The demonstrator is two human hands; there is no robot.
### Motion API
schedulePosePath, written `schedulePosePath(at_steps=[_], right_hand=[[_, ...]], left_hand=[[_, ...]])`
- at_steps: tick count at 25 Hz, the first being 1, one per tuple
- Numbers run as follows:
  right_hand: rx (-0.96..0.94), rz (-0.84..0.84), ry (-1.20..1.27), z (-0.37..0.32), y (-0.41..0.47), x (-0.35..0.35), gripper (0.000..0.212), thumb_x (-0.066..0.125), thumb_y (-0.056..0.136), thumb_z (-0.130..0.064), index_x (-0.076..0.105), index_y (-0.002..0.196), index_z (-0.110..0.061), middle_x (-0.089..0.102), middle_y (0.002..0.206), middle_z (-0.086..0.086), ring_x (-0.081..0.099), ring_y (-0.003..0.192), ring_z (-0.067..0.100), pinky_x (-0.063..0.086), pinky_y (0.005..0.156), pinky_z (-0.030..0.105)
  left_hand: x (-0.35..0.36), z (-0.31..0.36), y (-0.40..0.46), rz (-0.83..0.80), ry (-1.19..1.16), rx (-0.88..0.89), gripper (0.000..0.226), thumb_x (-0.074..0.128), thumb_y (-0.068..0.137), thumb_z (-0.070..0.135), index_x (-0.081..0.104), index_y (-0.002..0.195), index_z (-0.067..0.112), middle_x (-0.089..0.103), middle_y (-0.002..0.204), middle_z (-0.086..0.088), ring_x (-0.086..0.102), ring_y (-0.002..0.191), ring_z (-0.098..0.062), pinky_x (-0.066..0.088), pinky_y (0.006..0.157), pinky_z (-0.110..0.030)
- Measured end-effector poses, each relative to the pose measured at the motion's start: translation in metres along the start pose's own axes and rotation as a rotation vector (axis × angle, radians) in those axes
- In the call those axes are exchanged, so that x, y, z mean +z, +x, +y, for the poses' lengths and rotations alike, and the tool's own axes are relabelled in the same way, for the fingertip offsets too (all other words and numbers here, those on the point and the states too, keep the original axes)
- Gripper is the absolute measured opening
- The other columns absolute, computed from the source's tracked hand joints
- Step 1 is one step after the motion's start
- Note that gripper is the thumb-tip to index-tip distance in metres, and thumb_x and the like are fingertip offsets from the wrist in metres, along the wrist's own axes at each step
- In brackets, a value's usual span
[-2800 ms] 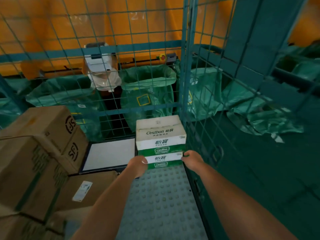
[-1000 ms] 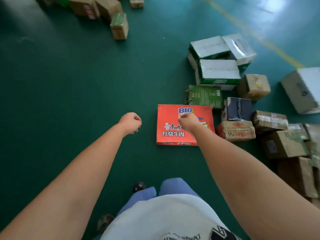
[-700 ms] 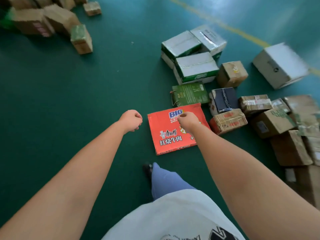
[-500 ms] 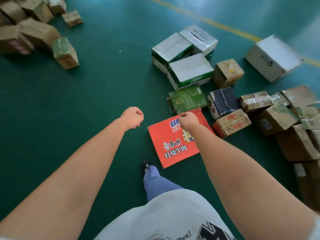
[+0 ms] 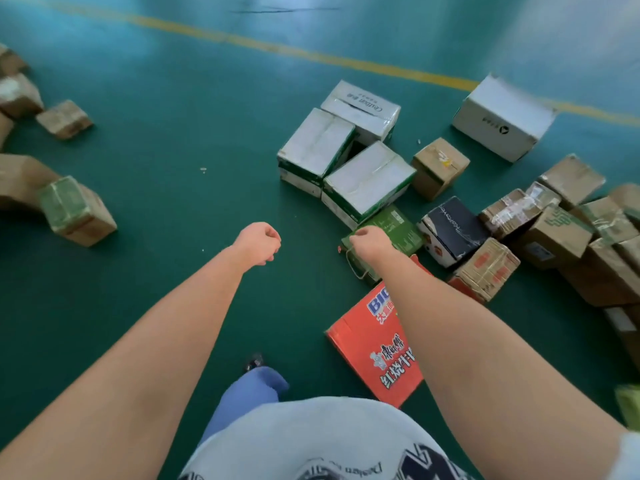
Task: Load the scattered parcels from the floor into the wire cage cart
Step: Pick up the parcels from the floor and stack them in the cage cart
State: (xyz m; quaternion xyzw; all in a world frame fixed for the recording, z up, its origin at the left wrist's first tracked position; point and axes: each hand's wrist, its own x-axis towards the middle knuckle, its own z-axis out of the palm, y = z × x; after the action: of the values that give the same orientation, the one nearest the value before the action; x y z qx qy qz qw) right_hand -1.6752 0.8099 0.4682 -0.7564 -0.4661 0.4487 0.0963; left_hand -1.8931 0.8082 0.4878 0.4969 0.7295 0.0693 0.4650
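Note:
Scattered parcels lie on the green floor. A flat red box [image 5: 377, 348] lies just ahead of my feet, under my right forearm. Beyond it are a flat green box [image 5: 398, 226] with a cord handle and three white-and-green cartons [image 5: 367, 181]. My right hand [image 5: 369, 242] hovers over the near end of the green box with its fingers curled, holding nothing that I can see. To its left, my left hand [image 5: 258, 242] is a loose fist above bare floor. The wire cage cart is out of view.
A black box [image 5: 453, 226], a small brown box [image 5: 438, 166], a big white box [image 5: 502, 119] and several taped brown cartons [image 5: 554, 230] crowd the right side. More brown cartons [image 5: 76, 213] lie at the left. A yellow floor line [image 5: 242, 41] runs across the back.
I turned away from the cart to the floor parcels and walked closer. The red box slid toward my feet in view, and my right hand now hangs over the green box instead.

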Motion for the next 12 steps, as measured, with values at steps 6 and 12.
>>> schedulePosePath(at_steps=[6, 12], right_hand=[[0.088, 0.067, 0.135, -0.097, 0.062, 0.032, 0.038, 0.049, 0.097, -0.017, 0.054, 0.132, -0.004, 0.06, 0.116, 0.01, 0.058, 0.103, 0.024, 0.046, 0.1, 0.039], [0.206, 0.16, 0.196, -0.155, 0.164, 0.005, 0.032, 0.048, 0.095, -0.013, 0.058, 0.122, 0.001, 0.062, 0.12, 0.017, 0.058, 0.11, 0.032, 0.047, 0.097, 0.04]], left_hand=[[-0.112, 0.028, 0.113, -0.096, 0.133, 0.123, 0.015, 0.044, 0.092, 0.003, 0.056, 0.1, 0.008, 0.06, 0.096, -0.009, 0.057, 0.077, -0.021, 0.051, 0.074, -0.033], [-0.159, 0.101, 0.24, -0.202, 0.242, 0.198, 0.014, 0.045, 0.093, 0.004, 0.057, 0.1, 0.009, 0.06, 0.1, -0.01, 0.058, 0.079, -0.021, 0.051, 0.074, -0.033]])
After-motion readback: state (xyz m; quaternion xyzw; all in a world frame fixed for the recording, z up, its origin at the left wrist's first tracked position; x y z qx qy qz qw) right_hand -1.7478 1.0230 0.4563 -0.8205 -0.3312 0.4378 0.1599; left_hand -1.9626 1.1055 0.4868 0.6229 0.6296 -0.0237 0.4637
